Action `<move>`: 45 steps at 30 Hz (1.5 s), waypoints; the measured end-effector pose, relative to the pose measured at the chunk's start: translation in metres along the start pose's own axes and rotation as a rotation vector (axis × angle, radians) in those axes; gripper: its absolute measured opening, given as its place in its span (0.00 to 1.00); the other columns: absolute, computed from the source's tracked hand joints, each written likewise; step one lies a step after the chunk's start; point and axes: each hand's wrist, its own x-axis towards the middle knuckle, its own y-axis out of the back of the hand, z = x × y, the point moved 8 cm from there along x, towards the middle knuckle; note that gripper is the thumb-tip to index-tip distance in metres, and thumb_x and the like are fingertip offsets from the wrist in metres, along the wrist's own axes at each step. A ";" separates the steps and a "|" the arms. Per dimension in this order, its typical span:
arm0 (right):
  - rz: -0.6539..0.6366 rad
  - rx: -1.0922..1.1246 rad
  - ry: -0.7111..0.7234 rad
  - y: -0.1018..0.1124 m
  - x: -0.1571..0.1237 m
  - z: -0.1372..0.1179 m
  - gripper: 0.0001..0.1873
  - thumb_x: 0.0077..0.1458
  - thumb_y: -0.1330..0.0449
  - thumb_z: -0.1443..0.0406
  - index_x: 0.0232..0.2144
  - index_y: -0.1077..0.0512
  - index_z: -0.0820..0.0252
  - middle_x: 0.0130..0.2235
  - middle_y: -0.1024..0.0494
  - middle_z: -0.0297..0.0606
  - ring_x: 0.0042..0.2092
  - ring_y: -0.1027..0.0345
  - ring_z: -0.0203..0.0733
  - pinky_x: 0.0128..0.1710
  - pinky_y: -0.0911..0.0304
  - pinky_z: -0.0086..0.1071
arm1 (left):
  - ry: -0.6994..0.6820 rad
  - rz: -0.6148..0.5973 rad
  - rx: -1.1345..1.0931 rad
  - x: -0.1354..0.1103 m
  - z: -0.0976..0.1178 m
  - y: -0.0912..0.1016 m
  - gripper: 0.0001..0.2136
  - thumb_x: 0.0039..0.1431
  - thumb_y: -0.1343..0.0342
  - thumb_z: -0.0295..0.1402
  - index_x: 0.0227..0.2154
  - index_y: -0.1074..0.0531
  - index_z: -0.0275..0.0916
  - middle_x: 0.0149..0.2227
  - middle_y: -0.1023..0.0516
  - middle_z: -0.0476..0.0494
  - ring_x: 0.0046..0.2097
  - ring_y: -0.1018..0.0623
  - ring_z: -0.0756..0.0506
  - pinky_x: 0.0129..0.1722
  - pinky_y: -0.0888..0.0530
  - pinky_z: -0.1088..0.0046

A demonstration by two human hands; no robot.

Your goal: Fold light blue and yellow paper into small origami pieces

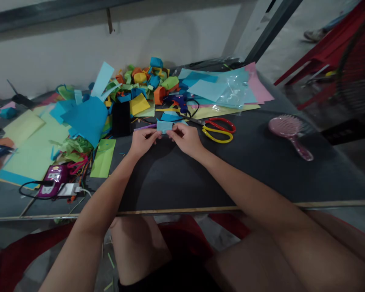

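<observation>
Both of my hands meet over a dark table (255, 170) and pinch one small light-blue folded paper (164, 126). My left hand (142, 140) grips its left end with curled fingers. My right hand (185, 138) grips its right end, thumb and fingers pressed on it. The paper is held just above the table top. Right of my right hand lie red and yellow scissors (219, 129). A blue glue gun (179, 102) rests just behind the paper.
A heap of coloured paper pieces (140, 85) and large sheets (88, 117) covers the back and left. A pink hairbrush (288, 132) lies at the right. A purple device (51, 178) with cables sits near the left front edge. Red chairs (331, 44) stand at the far right.
</observation>
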 end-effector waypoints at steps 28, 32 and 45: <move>-0.303 -0.485 0.299 -0.017 -0.002 -0.006 0.12 0.63 0.45 0.61 0.30 0.27 0.59 0.36 0.21 0.42 0.40 0.30 0.45 0.34 0.46 0.33 | -0.035 0.195 0.053 -0.013 0.019 0.004 0.07 0.57 0.37 0.37 0.32 0.17 0.41 0.31 0.15 0.48 0.33 0.17 0.46 0.35 0.21 0.71; -0.327 -0.410 0.312 -0.022 -0.002 -0.002 0.11 0.58 0.45 0.66 0.41 0.25 0.60 0.40 0.20 0.43 0.42 0.29 0.46 0.37 0.42 0.34 | 0.024 0.244 -0.065 -0.020 0.018 0.004 0.11 0.56 0.37 0.42 0.33 0.17 0.40 0.31 0.15 0.48 0.32 0.18 0.46 0.35 0.21 0.71; -0.328 -0.261 0.327 -0.026 -0.011 -0.015 0.19 0.60 0.46 0.53 0.29 0.27 0.61 0.28 0.26 0.39 0.29 0.37 0.38 0.31 0.46 0.31 | 0.048 0.298 -0.110 -0.019 0.007 0.001 0.13 0.57 0.38 0.43 0.37 0.17 0.40 0.36 0.15 0.45 0.36 0.19 0.46 0.37 0.23 0.71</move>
